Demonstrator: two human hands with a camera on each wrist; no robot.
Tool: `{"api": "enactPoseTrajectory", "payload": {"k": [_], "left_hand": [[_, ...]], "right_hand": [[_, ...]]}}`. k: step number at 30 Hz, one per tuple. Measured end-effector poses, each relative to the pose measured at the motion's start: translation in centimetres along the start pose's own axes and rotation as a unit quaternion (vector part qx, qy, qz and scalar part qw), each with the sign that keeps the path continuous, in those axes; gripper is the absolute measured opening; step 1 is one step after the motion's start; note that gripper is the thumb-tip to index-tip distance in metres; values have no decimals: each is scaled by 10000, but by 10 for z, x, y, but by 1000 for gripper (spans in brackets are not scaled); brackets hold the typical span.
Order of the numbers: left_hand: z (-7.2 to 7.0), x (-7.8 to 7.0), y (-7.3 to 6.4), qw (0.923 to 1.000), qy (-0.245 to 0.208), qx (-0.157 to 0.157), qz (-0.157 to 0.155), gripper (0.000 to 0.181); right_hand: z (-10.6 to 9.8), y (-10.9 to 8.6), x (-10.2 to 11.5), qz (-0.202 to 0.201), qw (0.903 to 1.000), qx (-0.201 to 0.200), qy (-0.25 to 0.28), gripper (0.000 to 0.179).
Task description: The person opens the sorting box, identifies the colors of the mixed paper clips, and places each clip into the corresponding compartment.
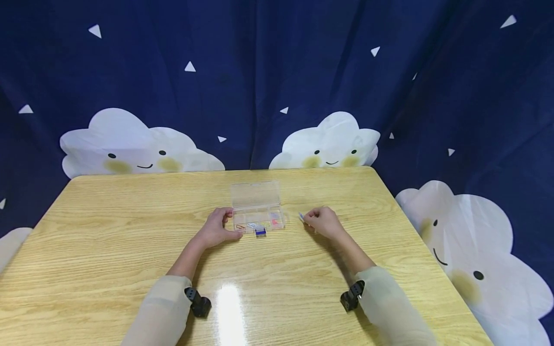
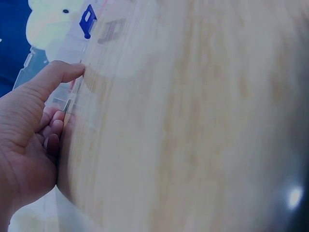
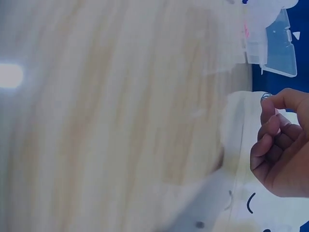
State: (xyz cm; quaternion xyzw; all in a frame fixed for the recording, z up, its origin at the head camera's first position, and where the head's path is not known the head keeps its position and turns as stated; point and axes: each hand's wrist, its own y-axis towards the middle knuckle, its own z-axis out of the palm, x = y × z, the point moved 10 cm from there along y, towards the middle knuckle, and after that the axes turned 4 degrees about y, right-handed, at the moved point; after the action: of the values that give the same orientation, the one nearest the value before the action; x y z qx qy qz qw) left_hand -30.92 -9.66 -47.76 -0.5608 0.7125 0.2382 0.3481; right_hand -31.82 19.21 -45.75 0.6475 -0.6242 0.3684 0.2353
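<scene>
A clear plastic compartment box [image 1: 258,209] lies on the table with its lid [image 1: 255,194] raised at the back and a blue latch [image 1: 260,232] at its front. My left hand [image 1: 218,226] grips the box's left end, thumb on the front wall and the other fingers at the side. Inside lie several small coloured paper clips [image 1: 252,225], with something pink [image 1: 274,221] in the right-hand compartment. Right of the box, my right hand [image 1: 323,222] pinches a small blue paper clip [image 3: 265,96] between thumb and forefinger, above the table.
The wooden table [image 1: 130,250] reaches back to a dark blue curtain [image 1: 255,86] printed with clouds and triangles. A black wrist camera [image 1: 200,303] sits on the left wrist and another camera [image 1: 350,297] on the right. Light glares off the table's front [image 1: 230,312].
</scene>
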Motion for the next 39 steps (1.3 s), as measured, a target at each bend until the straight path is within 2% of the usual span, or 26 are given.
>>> {"api": "enactPoseTrajectory", "payload": {"k": [6, 14, 21, 30, 39], "left_hand": [[-1, -1, 0, 10000, 11, -6, 48, 74], [-1, -1, -1, 9999, -32, -8, 117, 74], [0, 0, -2, 9999, -67, 40, 101, 75], [-1, -2, 0, 9998, -14, 10, 199, 76], [1, 1, -1, 9998, -104, 71, 126, 77]], "right_hand": [[6, 3, 13, -117, 9995, -82, 294, 26], [18, 7, 27, 10, 9985, -92, 531, 26], [28, 12, 29, 189, 9957, -40, 902, 24], [38, 18, 31, 217, 9945, -80, 1021, 23], [43, 20, 30, 271, 9899, -105, 1388, 22]]}}
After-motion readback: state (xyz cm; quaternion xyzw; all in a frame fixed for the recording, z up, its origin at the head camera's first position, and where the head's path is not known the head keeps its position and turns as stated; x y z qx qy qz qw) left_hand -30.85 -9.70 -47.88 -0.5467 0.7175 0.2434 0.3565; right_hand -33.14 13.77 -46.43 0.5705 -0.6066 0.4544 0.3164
